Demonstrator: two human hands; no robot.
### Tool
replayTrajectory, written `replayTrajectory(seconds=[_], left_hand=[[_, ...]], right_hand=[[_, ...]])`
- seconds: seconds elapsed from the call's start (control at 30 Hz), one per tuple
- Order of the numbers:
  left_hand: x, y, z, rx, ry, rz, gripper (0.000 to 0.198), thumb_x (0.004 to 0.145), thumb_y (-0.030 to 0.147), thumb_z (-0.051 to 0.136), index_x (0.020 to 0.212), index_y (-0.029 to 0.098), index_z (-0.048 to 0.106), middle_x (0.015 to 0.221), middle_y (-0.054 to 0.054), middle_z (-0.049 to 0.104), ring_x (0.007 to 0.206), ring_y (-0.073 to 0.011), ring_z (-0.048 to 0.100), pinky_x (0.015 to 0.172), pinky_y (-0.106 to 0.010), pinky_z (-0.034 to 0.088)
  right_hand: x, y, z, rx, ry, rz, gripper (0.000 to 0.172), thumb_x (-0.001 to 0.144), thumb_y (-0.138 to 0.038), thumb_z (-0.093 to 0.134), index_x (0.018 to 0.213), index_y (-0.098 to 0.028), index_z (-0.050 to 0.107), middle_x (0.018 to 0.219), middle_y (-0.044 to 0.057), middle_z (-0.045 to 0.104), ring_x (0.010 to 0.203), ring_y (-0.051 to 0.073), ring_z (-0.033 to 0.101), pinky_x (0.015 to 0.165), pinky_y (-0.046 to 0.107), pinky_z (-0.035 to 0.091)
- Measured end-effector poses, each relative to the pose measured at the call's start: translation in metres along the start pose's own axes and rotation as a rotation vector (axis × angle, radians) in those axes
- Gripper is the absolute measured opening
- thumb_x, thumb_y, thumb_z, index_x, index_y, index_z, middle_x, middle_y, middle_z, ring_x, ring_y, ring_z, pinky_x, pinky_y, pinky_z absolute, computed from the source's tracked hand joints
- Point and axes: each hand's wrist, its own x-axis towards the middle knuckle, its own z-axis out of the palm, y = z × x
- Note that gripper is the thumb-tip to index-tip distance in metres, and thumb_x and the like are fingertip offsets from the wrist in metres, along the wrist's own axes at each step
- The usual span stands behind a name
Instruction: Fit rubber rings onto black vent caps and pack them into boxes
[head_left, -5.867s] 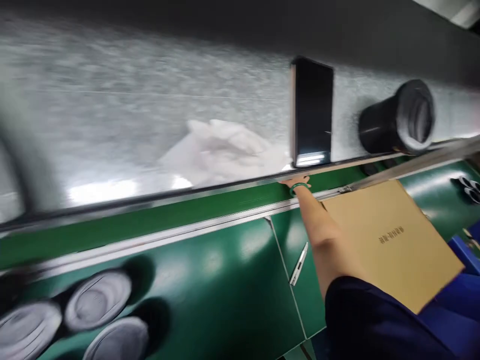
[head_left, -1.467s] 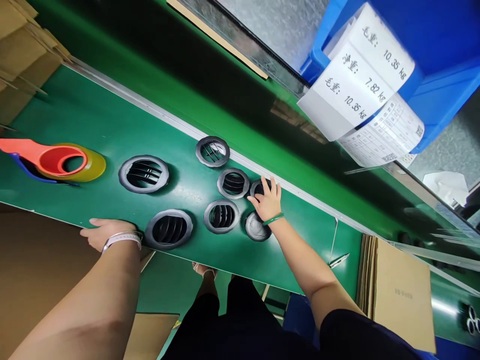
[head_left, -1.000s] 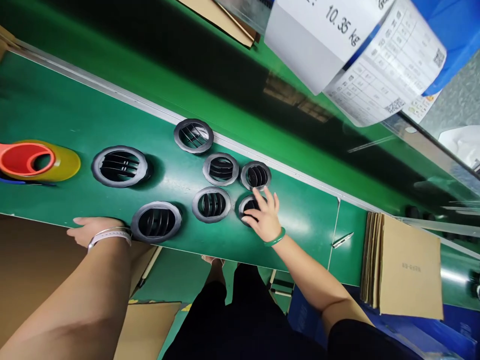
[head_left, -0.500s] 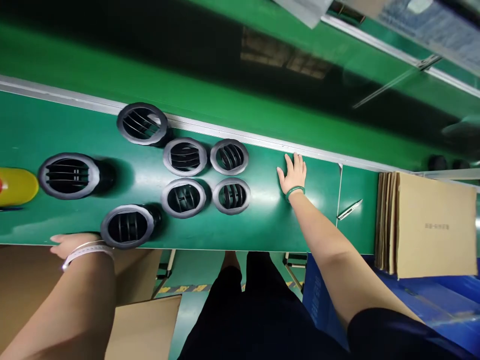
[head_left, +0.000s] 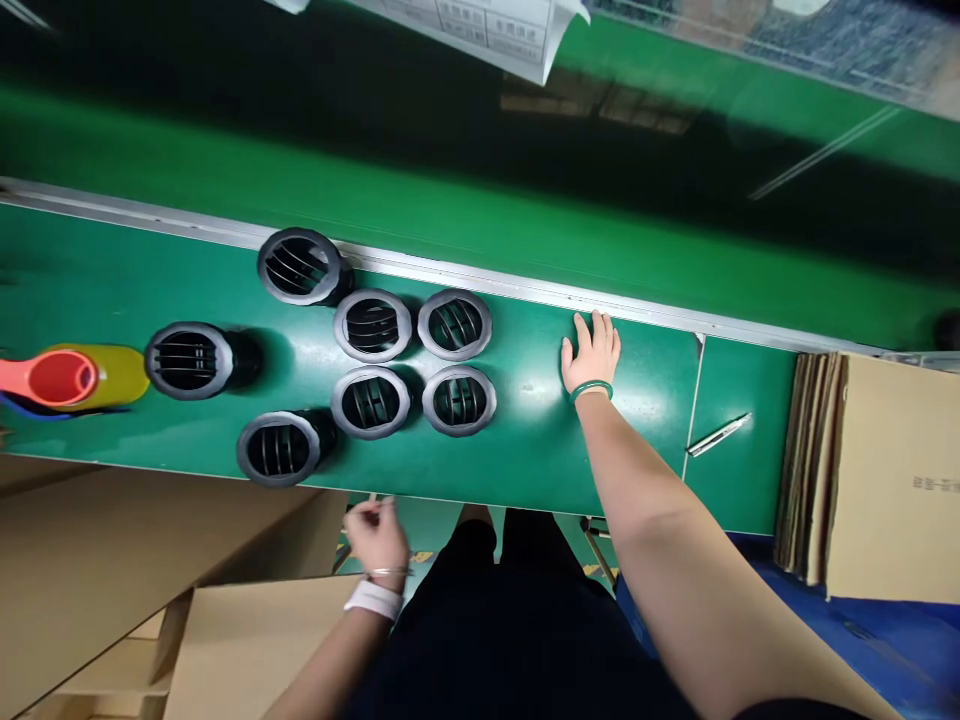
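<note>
Flat on the green bench (head_left: 540, 450) rests my right hand (head_left: 591, 352), fingers spread and nothing in it. My left hand (head_left: 377, 535) hangs just in front of the bench's near edge. Its fingers are loosely curled, with no object showing in them. Several round black air vents (head_left: 460, 401) with grey rims and slatted centres stand on the bench, between my right hand and the left end. A vent near the front edge (head_left: 277, 449) is among those closest to my left hand.
A utility knife (head_left: 718, 435) lies right of my right hand, before stacked cardboard (head_left: 892, 470). A yellow thing (head_left: 124, 375) and a red one (head_left: 64, 377) sit at the bench's left. Open cardboard boxes (head_left: 277, 620) stand below left, a blue bin (head_left: 885, 640) below right.
My left hand has moved right, from beside the near-left vent to the front edge, and its fingers have curled. My right hand stays on the bench. The view has shifted left, showing the red thing.
</note>
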Motion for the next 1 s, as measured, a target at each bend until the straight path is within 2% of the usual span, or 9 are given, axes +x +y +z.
replayTrajectory(seconds=[0.07, 0.13, 0.23, 0.33, 0.43, 0.6, 0.77, 0.87, 1.0], left_hand=[[-0.021, 0.004, 0.033, -0.111, -0.177, -0.002, 0.041, 0.071, 0.051, 0.076, 0.081, 0.023, 0.047, 0.08, -0.002, 0.058, 0.087, -0.0266, 0.066, 0.084, -0.046, 0.056], [-0.023, 0.018, 0.061, -0.233, -0.299, -0.005, 0.045, 0.071, 0.055, 0.076, 0.088, 0.021, 0.052, 0.085, -0.002, 0.063, 0.084, -0.0213, 0.069, 0.082, -0.04, 0.057], [-0.005, 0.043, 0.091, -0.398, -0.345, -0.03, 0.048, 0.076, 0.059, 0.072, 0.094, 0.022, 0.047, 0.078, 0.004, 0.058, 0.074, -0.0137, 0.067, 0.079, -0.034, 0.059], [0.008, 0.06, 0.106, -0.505, -0.357, -0.058, 0.052, 0.07, 0.055, 0.08, 0.086, 0.022, 0.043, 0.067, 0.01, 0.044, 0.059, -0.0071, 0.058, 0.071, -0.028, 0.061], [0.002, 0.073, 0.109, -0.575, -0.433, -0.072, 0.05, 0.067, 0.05, 0.084, 0.08, 0.021, 0.045, 0.069, 0.008, 0.042, 0.06, -0.007, 0.056, 0.065, -0.026, 0.062], [-0.018, 0.107, 0.097, -0.669, -0.572, -0.073, 0.042, 0.07, 0.041, 0.084, 0.078, 0.02, 0.048, 0.072, 0.007, 0.04, 0.06, -0.0071, 0.05, 0.062, -0.028, 0.064], [-0.027, 0.138, 0.083, -0.704, -0.697, -0.025, 0.036, 0.074, 0.043, 0.082, 0.084, 0.022, 0.055, 0.075, 0.004, 0.047, 0.064, -0.0107, 0.057, 0.06, -0.029, 0.064], [-0.03, 0.147, 0.078, -0.716, -0.748, 0.014, 0.034, 0.076, 0.044, 0.081, 0.086, 0.022, 0.057, 0.077, 0.003, 0.051, 0.064, -0.0119, 0.06, 0.058, -0.029, 0.063], [-0.032, 0.151, 0.071, -0.706, -0.751, 0.067, 0.03, 0.079, 0.043, 0.078, 0.087, 0.023, 0.057, 0.078, 0.003, 0.054, 0.064, -0.0121, 0.062, 0.058, -0.029, 0.063]], right_hand=[[0.0, 0.0, 0.0, -0.016, 0.008, 0.001, 0.049, 0.102, -0.037, 0.041, 0.146, -0.018, 0.049, 0.156, 0.012, 0.03, 0.148, 0.029, 0.016, 0.119, 0.053, 0.019], [0.0, 0.0, 0.0, -0.021, 0.015, -0.001, 0.049, 0.102, -0.037, 0.04, 0.146, -0.018, 0.05, 0.156, 0.012, 0.031, 0.148, 0.029, 0.017, 0.119, 0.053, 0.019], [-0.001, -0.001, 0.0, -0.008, 0.021, -0.005, 0.049, 0.101, -0.037, 0.04, 0.146, -0.017, 0.05, 0.156, 0.012, 0.031, 0.148, 0.028, 0.016, 0.12, 0.052, 0.019], [-0.001, -0.002, 0.0, 0.003, 0.019, 0.001, 0.049, 0.101, -0.036, 0.039, 0.146, -0.017, 0.049, 0.156, 0.012, 0.03, 0.148, 0.028, 0.016, 0.12, 0.053, 0.019], [-0.001, -0.003, 0.0, 0.011, 0.021, 0.002, 0.05, 0.101, -0.035, 0.039, 0.146, -0.017, 0.049, 0.156, 0.012, 0.03, 0.148, 0.028, 0.016, 0.119, 0.054, 0.019], [-0.001, -0.003, 0.001, -0.011, 0.056, -0.015, 0.05, 0.101, -0.035, 0.038, 0.145, -0.017, 0.05, 0.156, 0.012, 0.032, 0.147, 0.027, 0.018, 0.119, 0.052, 0.02], [-0.001, -0.003, -0.001, -0.025, 0.046, -0.02, 0.05, 0.1, -0.036, 0.038, 0.145, -0.017, 0.05, 0.155, 0.013, 0.033, 0.146, 0.028, 0.02, 0.118, 0.054, 0.022], [-0.001, -0.004, -0.001, -0.017, 0.045, -0.021, 0.05, 0.099, -0.035, 0.039, 0.145, -0.017, 0.049, 0.155, 0.013, 0.033, 0.146, 0.029, 0.021, 0.118, 0.054, 0.023], [-0.001, -0.003, 0.0, -0.027, 0.068, -0.024, 0.05, 0.099, -0.036, 0.039, 0.143, -0.017, 0.052, 0.154, 0.013, 0.035, 0.146, 0.028, 0.023, 0.118, 0.053, 0.024]])
